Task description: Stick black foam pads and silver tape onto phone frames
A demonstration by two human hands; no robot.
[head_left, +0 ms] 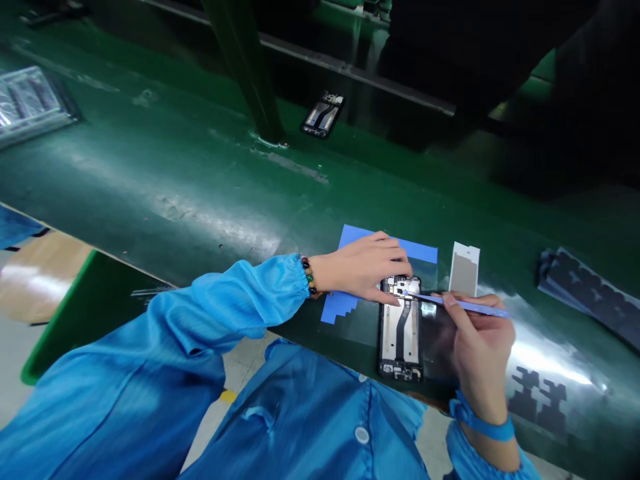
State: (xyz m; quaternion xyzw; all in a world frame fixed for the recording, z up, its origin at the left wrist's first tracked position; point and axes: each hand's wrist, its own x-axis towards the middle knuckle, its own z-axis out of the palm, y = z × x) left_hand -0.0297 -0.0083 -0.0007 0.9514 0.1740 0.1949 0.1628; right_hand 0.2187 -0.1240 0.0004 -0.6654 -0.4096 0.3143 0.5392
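An opened phone (401, 340) lies on the green bench in front of me, its inner boards and a dark flex cable showing. My left hand (367, 267) rests over its upper left corner, thumb on the near side and fingers curled at the top edge, holding it. In my right hand (483, 340) is a pair of blue tweezers (465, 305), gripped between thumb and fingers. The dark tip points left and reaches the phone's upper board; whether anything is in the tip is too small to tell. Blue sheet material (415, 250) lies under and beside my left hand.
A white and grey card (464, 270) lies beyond my right hand. Dark die-cut sheets (590, 293) are stacked at the right, with black cut shapes (537, 400) nearer. Another opened phone (323, 115) lies near a green post (250, 73). A clear tray (33, 107) sits far left.
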